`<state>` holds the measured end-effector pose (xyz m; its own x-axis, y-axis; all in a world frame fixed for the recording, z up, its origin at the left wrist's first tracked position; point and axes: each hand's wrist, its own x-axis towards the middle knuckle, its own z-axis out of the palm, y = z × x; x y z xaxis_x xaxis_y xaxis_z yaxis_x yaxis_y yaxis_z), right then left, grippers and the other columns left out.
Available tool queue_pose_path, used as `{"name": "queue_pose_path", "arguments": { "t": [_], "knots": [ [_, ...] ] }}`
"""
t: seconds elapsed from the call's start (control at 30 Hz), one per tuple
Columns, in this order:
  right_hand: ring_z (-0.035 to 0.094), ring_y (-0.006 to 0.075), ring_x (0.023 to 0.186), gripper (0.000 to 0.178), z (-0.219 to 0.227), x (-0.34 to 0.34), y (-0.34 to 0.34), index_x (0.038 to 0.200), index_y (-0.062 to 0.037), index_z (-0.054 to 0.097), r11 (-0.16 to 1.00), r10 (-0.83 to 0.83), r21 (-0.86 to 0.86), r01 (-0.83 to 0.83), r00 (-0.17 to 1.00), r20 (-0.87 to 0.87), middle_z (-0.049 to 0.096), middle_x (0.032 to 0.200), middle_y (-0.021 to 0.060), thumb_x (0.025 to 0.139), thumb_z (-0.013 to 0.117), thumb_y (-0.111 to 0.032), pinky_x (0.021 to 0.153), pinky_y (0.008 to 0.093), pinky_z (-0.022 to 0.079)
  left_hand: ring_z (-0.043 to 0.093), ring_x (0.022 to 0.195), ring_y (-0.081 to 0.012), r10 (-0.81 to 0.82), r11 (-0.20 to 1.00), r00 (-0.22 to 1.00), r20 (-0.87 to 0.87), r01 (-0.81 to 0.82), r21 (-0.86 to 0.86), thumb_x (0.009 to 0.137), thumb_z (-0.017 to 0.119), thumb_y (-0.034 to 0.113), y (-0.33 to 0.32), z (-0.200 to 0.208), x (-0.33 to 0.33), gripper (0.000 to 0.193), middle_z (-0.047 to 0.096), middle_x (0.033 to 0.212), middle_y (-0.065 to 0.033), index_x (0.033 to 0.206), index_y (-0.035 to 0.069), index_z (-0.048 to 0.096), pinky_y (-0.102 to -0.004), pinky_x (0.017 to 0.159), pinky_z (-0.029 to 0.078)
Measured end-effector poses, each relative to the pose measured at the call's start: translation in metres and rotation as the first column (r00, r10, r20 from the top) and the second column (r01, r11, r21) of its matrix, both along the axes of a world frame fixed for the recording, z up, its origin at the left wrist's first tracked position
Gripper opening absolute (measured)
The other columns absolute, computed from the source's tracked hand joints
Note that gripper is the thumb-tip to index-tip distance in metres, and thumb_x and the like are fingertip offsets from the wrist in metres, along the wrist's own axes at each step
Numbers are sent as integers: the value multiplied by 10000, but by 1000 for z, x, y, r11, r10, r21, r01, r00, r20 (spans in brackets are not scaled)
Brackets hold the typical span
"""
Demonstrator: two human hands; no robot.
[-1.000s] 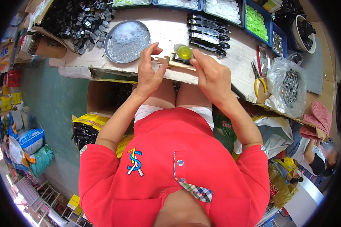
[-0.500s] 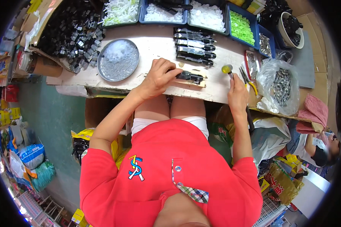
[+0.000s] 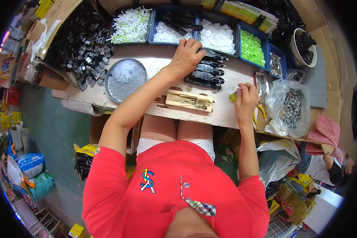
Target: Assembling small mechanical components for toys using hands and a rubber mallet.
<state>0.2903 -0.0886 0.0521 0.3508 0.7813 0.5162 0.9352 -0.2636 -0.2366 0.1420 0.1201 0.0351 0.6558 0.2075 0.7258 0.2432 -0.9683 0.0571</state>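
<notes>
My left hand (image 3: 187,58) reaches to the far end of a row of black plastic assemblies (image 3: 206,74). Its fingers are closed on the end of the farthest black assembly (image 3: 216,55), and the grip is partly hidden by the knuckles. Closer to me lies a wooden jig (image 3: 189,100) with a slotted recess and no black assembly in it. My right hand (image 3: 246,99) is at the right of the bench with fingers curled round a small hammer. The hammer's yellow head (image 3: 233,96) sticks out to the left of the fingers; most of its handle is hidden.
A round metal dish (image 3: 125,80) with clear grease-like stuff stands left, beside a heap of black pieces (image 3: 87,55). Trays of white (image 3: 217,36) and green parts (image 3: 252,48) line the back. Yellow-handled pliers (image 3: 260,112) and a bag of metal parts (image 3: 291,105) are right.
My left hand has moved from the jig to the far end of the row, and the black assembly has left the jig. The hammer head has dropped lower beside my right hand.
</notes>
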Motion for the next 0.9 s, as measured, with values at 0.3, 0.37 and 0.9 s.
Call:
{"name": "queue_pose_path", "arguments": {
  "t": [0.3, 0.37, 0.9],
  "knots": [
    [502, 232, 851, 121, 31, -51, 181, 818, -115, 607, 928, 363, 40, -369, 924, 120, 566, 835, 48, 727, 541, -70, 688, 414, 330, 514, 852, -247, 320, 910, 922, 219, -234, -342, 696, 639, 32, -7, 24, -85, 189, 556, 870, -71, 880, 70, 626, -340, 738, 391],
    [506, 243, 887, 137, 27, -59, 207, 824, -108, 610, 944, 329, -106, -313, 921, 209, 579, 854, 59, 741, 502, -88, 738, 449, 342, 544, 737, -227, 519, 771, 804, 289, -294, -565, 730, 610, 5, -5, 26, -140, 132, 559, 811, -84, 860, 27, 619, -292, 651, 434],
    [511, 198, 684, 188, 109, -46, 137, 772, -3, 537, 817, 559, 222, -533, 826, -74, 552, 796, 73, 686, 670, -105, 716, 304, 396, 582, 764, -241, 660, 524, 749, -58, -515, -679, 645, 628, -14, 8, -24, -278, 404, 591, 953, -126, 1044, 4, 566, -290, 690, 458]
  ]
}}
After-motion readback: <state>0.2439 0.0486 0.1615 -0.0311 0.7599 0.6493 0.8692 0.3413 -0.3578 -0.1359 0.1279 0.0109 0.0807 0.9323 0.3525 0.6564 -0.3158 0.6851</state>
